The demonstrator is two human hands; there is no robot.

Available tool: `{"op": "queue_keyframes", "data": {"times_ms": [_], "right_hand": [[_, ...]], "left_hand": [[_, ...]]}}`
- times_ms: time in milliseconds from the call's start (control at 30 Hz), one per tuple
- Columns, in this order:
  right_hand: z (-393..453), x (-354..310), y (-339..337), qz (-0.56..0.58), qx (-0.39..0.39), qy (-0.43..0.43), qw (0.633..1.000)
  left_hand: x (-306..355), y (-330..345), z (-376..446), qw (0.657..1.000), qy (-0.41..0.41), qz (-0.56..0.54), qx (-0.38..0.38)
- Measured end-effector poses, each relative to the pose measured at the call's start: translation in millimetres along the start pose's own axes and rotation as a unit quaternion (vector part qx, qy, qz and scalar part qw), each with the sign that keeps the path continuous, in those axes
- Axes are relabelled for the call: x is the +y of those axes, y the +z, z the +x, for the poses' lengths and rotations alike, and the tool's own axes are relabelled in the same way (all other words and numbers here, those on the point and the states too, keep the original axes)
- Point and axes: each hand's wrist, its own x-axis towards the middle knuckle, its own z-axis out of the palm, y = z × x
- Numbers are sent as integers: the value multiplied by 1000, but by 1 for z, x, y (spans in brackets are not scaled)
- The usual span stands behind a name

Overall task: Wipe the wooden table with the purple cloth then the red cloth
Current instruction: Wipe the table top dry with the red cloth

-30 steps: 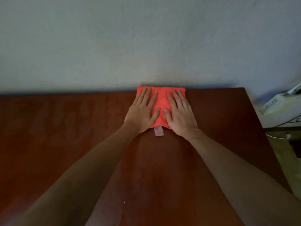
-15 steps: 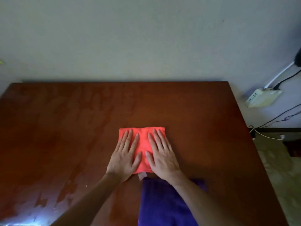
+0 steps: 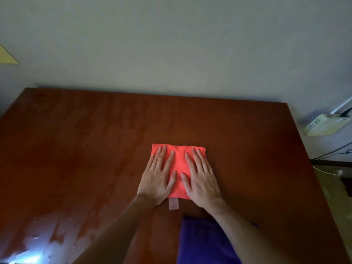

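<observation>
Background stuff: a plain pale wall [image 3: 171, 44] fills the whole upper half of the frame, pretty dim and greyish. At the far left edge, upper part, a yellowish triangular bit [image 3: 6, 57] pokes in, can't tell what it is. Over on the right edge, around mid-height, there's a cream-coloured box [image 3: 323, 125] that looks like a power strip or adapter, with a white cable [image 3: 342, 106] and a dark plug going up from it. Just below that, thin black cables [image 3: 335, 151] run across, plus a white cord [image 3: 327, 172] lower down. Lower right corner shows a strip of pale mottled floor [image 3: 339, 206].
</observation>
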Motion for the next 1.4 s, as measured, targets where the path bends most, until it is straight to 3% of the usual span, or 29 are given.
{"op": "queue_keyframes", "data": {"times_ms": [400,633,867,1400], "right_hand": [[207,29,42,-21,40,28,999],[237,26,49,-22,34,68,997],[164,-29,46,-1,14,61,998],[-140,-172,20,-27,-17,25,999]], "left_hand": [[-117,-7,193,998,42,-8,35],[-142,-7,229,997,75,3,21],[-134,-18,134,998,58,-8,15],[-43,-33,-204,1000,15,8,-18]]}}
